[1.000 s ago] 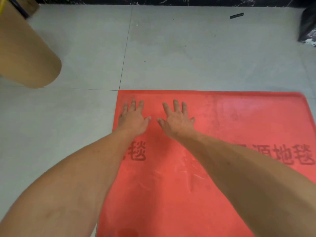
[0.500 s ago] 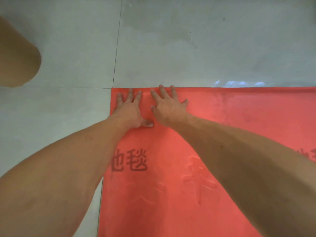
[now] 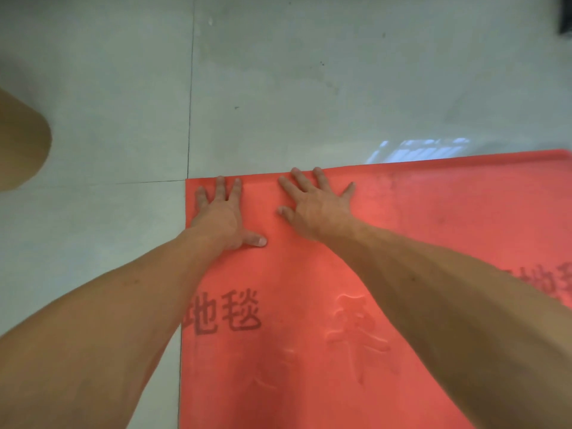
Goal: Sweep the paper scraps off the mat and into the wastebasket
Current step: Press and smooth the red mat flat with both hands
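Head view, sole entry.

Item: mat point(image 3: 387, 305), red, lying flat on the grey tiled floor point(image 3: 309, 88), dark printed characters near its left side. We find no paper scraps on it or on the floor around it; where they are now, we cannot say.

Item: left hand point(image 3: 221, 216), ours, palm down on the mat's far left corner, fingers spread wide, holding nothing. Fingertips sit just short of the far edge.

Item: right hand point(image 3: 312, 205), palm down just beside the left, fingers also splayed and empty, tips touching the far edge.

Item: tan rounded object point(image 3: 21, 144) at the left border, well apart from the mat. It may be the wastebasket; we cannot tell from so little of it.

Change noted: a second ago both hands lay further back from the far edge; they have since slid forward along the surface to the edge itself, and our view has closed in over them.

Reading: we judge this the end of a pushing stroke. With nothing visibly gathered at the edge, the sweeping looks nearly or wholly done.
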Tool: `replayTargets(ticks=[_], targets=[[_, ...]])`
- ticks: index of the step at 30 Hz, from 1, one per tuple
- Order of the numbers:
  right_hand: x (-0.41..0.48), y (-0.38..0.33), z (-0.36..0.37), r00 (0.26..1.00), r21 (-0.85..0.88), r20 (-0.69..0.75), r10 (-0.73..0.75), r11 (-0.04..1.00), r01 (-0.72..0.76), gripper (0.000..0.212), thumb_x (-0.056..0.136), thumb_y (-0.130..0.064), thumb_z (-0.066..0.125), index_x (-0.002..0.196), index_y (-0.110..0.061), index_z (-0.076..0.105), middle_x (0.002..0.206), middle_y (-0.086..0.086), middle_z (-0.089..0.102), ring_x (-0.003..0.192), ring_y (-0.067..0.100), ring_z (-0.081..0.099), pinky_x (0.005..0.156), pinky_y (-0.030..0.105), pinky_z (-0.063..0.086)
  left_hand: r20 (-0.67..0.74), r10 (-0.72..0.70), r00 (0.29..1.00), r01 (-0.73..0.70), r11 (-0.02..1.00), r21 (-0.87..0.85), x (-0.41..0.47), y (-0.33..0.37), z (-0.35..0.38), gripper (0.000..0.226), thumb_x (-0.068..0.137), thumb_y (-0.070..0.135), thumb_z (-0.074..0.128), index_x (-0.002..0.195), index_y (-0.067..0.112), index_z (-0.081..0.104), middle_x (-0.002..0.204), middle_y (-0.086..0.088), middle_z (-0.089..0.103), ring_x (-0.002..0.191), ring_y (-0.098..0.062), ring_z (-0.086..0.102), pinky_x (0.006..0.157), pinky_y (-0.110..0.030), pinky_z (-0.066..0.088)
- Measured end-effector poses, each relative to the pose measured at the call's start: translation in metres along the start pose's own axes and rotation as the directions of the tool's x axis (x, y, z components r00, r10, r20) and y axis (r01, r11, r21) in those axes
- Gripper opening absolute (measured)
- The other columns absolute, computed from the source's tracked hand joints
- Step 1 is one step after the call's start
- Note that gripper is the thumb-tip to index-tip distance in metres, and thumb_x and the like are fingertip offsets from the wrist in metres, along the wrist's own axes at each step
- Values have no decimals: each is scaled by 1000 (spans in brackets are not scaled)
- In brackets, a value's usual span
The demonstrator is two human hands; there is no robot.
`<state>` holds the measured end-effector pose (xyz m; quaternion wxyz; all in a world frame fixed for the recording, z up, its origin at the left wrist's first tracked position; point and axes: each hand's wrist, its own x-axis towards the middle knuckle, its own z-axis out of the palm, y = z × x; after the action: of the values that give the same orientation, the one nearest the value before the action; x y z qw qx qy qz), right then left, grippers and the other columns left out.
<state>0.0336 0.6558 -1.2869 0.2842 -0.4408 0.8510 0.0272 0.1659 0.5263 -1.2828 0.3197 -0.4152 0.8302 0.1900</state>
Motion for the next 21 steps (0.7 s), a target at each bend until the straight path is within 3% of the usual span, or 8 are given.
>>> replayTargets(ticks=[21], targets=[[-28,153,-12,996,13,-54,77,997,-76,68,96,-69,21,156,-43,2,166,-19,-4,154,17,-7,110,76,3,-25,-21,999,22,999,41,-4,5,-3,142,51,66,80,150,32,-15,160,0,-18,146,-38,-12,118,-52,10]])
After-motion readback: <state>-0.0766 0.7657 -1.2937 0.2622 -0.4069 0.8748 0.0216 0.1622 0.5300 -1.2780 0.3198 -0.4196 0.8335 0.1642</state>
